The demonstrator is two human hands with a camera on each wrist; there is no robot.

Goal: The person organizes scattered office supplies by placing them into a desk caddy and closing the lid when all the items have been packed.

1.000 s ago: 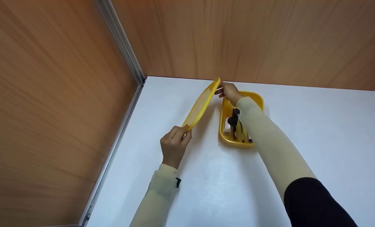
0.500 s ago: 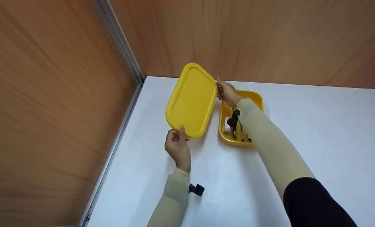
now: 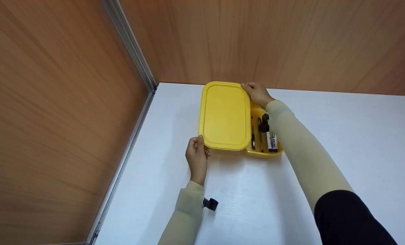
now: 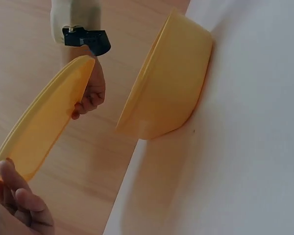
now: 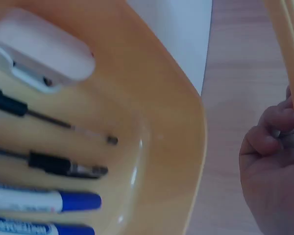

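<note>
Lowered flatter over the yellow box (image 3: 272, 149), lid (image 3: 225, 115) stays pinched between left hand (image 3: 197, 154) and right hand (image 3: 256, 92).

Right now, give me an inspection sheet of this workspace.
Surface: white table, in a corner.
Job's things: yellow lid held over the left part of the yellow box, not seated; pens, markers and a white item inside.
Clutter: nothing seen.
Grippers: left hand grips the lid's near corner; right hand grips its far corner.
Cables: nothing seen.
Surroundings: wooden wall panels, metal corner strip.
</note>
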